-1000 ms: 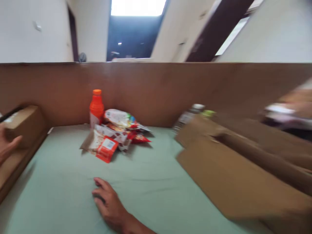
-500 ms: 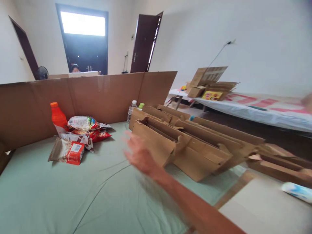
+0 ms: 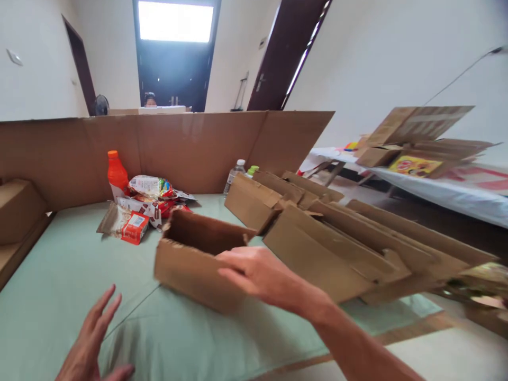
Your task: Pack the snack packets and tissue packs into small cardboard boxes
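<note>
My right hand (image 3: 254, 272) grips the near wall of an open-topped cardboard box (image 3: 194, 270), thumb outside and fingers over the rim. The box is tilted a little and stands in front of the other boxes; whether its base touches the green cloth (image 3: 159, 338) I cannot tell. At the lower left my left hand (image 3: 93, 338) is apart from the box, fingers spread and holding nothing. Beyond the box lie several snack packets (image 3: 153, 193), among them a brown and red pouch (image 3: 126, 222). An orange-capped bottle (image 3: 118, 174) stands behind them.
Several cardboard boxes (image 3: 317, 254) stand in rows on the right. A clear bottle (image 3: 235, 177) and a green-capped one (image 3: 253, 170) are behind them. A tall cardboard panel (image 3: 166, 143) borders the far edge. Another person's head (image 3: 150, 99) shows beyond it.
My right hand has taken hold of the front-left box and drawn it nearer and leftward, away from the row. My left hand has come into view. The view has shifted left.
</note>
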Demonstrator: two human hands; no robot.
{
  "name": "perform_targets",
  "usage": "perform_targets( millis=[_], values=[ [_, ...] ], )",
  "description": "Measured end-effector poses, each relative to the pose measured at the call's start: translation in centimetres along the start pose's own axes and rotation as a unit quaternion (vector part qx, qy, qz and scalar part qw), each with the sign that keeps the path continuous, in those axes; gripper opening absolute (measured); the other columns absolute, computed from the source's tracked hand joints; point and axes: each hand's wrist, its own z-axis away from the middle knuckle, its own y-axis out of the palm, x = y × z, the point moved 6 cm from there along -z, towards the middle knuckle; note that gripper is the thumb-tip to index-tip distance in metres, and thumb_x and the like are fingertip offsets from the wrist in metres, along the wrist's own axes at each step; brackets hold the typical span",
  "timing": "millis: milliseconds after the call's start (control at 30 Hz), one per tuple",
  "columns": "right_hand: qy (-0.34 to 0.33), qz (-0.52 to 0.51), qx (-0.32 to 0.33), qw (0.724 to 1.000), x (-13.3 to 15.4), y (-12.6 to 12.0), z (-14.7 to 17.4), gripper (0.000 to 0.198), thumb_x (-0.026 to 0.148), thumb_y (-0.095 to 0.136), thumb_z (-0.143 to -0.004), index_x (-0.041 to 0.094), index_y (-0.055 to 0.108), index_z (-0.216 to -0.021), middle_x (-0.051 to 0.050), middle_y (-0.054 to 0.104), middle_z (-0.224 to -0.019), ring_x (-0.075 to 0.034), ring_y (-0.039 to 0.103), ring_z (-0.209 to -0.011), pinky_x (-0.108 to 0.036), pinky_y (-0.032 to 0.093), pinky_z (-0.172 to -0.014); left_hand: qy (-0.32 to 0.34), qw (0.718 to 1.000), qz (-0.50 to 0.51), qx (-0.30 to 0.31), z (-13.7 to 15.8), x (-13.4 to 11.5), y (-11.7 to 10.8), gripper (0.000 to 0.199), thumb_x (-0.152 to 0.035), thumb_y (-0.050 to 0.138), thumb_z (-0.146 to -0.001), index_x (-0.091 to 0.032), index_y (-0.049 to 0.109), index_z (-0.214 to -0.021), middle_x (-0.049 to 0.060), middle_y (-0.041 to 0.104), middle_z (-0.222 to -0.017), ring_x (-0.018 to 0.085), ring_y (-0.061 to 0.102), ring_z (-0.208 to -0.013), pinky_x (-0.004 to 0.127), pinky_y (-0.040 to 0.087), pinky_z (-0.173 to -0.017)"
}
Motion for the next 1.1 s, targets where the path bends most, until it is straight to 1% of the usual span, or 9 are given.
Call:
perform_targets(
  millis=[100,167,300,433,567,700,867,1033,1100],
  values=[
    [-0.185,-0.050,-0.010,0.981,7.3,1.1,-0.3,0.021,0.020,0.053,-0.097,0.023,0.070,-0.086,-0.002,0.072,-0.074,-0.017,0.063,-0.067,-0.030,0.041,-0.066,-0.040,0.996,0.081,-0.016,-1.3,0.4,-1.3,0.108,-0.077,0.064,-0.080,-0.036,0.010,-0.164,0.017,0.025,-0.170,0.046,0.033,-0.150,0.068,0.040,-0.112],
    [-0.256,-0.079,-0.010,0.963,9.8,1.8,-0.6,0.022,0.017,0.053,-0.097,0.023,0.068,-0.083,-0.001,0.069,-0.069,-0.017,0.060,-0.065,-0.031,0.041,-0.066,-0.090,0.982,0.166,0.017,-1.4,1.5,-0.7,0.123,-0.089,0.062,-0.071,-0.034,0.004,-0.165,0.019,0.019,-0.171,0.050,0.030,-0.150,0.070,0.037,-0.113],
    [-0.257,-0.119,-0.001,0.959,10.4,2.6,-1.4,0.022,0.019,0.052,-0.099,0.022,0.072,-0.089,-0.001,0.070,-0.071,-0.017,0.060,-0.066,-0.031,0.044,-0.067,-0.141,0.952,0.271,0.022,-1.2,3.2,0.7,0.139,-0.090,0.069,-0.062,-0.027,-0.001,-0.165,0.022,0.021,-0.170,0.049,0.031,-0.150,0.066,0.035,-0.116],
    [-0.226,-0.169,0.017,0.959,9.7,2.0,-1.6,0.031,0.037,0.051,-0.105,0.021,0.075,-0.095,-0.003,0.073,-0.074,-0.018,0.065,-0.069,-0.032,0.048,-0.069,-0.129,0.958,0.257,-0.005,-2.1,4.2,0.7,0.128,-0.084,0.071,-0.066,-0.027,0.010,-0.164,0.020,0.025,-0.169,0.049,0.032,-0.150,0.065,0.032,-0.119],
    [-0.125,-0.271,-0.096,0.950,6.9,-0.8,-2.6,0.039,0.055,0.053,-0.102,0.025,0.076,-0.110,-0.007,0.079,-0.097,-0.023,0.073,-0.090,-0.038,0.057,-0.084,-0.107,0.965,0.236,-0.031,-3.3,6.1,-0.2,0.119,-0.078,0.071,-0.072,-0.027,0.014,-0.164,0.019,0.030,-0.168,0.047,0.035,-0.149,0.061,0.035,-0.119],
    [0.005,-0.226,-0.215,0.950,1.2,-1.3,-6.2,0.030,0.044,0.054,-0.101,0.025,0.076,-0.105,-0.007,0.079,-0.102,-0.023,0.073,-0.096,-0.038,0.059,-0.086,-0.110,0.962,0.245,-0.041,-3.5,8.0,0.3,0.120,-0.077,0.071,-0.072,-0.027,0.014,-0.165,0.018,0.037,-0.164,0.046,0.041,-0.146,0.059,0.041,-0.116],
    [0.026,0.028,-0.144,0.989,-4.0,3.8,-15.7,0.030,0.023,0.049,-0.099,0.021,0.073,-0.116,-0.010,0.073,-0.127,-0.025,0.065,-0.121,-0.042,0.051,-0.105,-0.108,0.957,0.264,-0.046,-3.3,8.0,1.2,0.114,-0.082,0.067,-0.072,-0.032,0.019,-0.164,0.013,0.035,-0.167,0.045,0.041,-0.146,0.057,0.042,-0.116],
    [0.027,0.094,-0.085,0.992,-6.7,8.2,-24.8,0.043,0.008,0.055,-0.090,0.014,0.065,-0.131,-0.018,0.056,-0.149,-0.033,0.050,-0.136,-0.049,0.043,-0.109,-0.149,0.948,0.282,-0.021,-2.6,8.0,1.9,0.118,-0.088,0.062,-0.071,-0.037,0.011,-0.164,0.007,0.033,-0.168,0.045,0.042,-0.146,0.057,0.046,-0.113],
    [0.033,0.106,-0.072,0.991,-7.3,9.3,-27.3,0.047,0.003,0.051,-0.091,0.008,0.060,-0.137,-0.024,0.047,-0.155,-0.035,0.044,-0.141,-0.052,0.041,-0.109,-0.156,0.960,0.230,-0.029,-2.0,8.7,2.4,0.114,-0.088,0.056,-0.074,-0.039,0.006,-0.164,0.003,0.032,-0.169,0.043,0.043,-0.145,0.057,0.050,-0.110]
  ],
)
